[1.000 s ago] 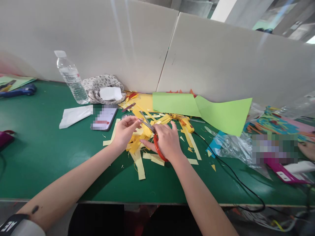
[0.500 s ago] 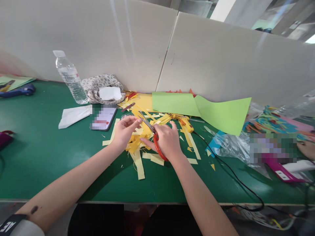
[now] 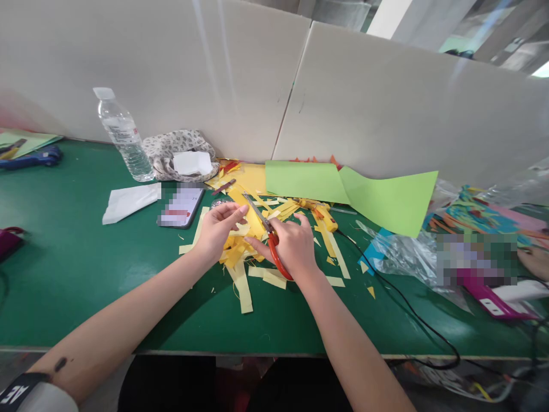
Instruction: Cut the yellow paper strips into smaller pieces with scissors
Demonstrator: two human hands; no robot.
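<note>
Scissors with red handles (image 3: 278, 260) are gripped in my right hand (image 3: 295, 243), their metal blades pointing up and left toward my other hand. My left hand (image 3: 217, 232) is pinched, thumb against fingers, at a yellow paper strip (image 3: 253, 218) beside the blades. Part of that strip is hidden by the fingers and scissors. Beneath both hands lies a loose heap of yellow paper scraps (image 3: 235, 252), with pale yellow strips (image 3: 243, 292) spread around it.
A yellow glue gun (image 3: 328, 220) with a black cord lies right of the heap. Behind are green paper sheets (image 3: 304, 180). To the left stand a water bottle (image 3: 124, 137), a phone (image 3: 184, 206) and a spotted cloth pouch (image 3: 171, 143). Crumpled clear plastic (image 3: 403, 254) lies right.
The scissors' blades have shifted slightly and look closer together, showing more of the yellow strip. Both hands stay almost in the same place.
</note>
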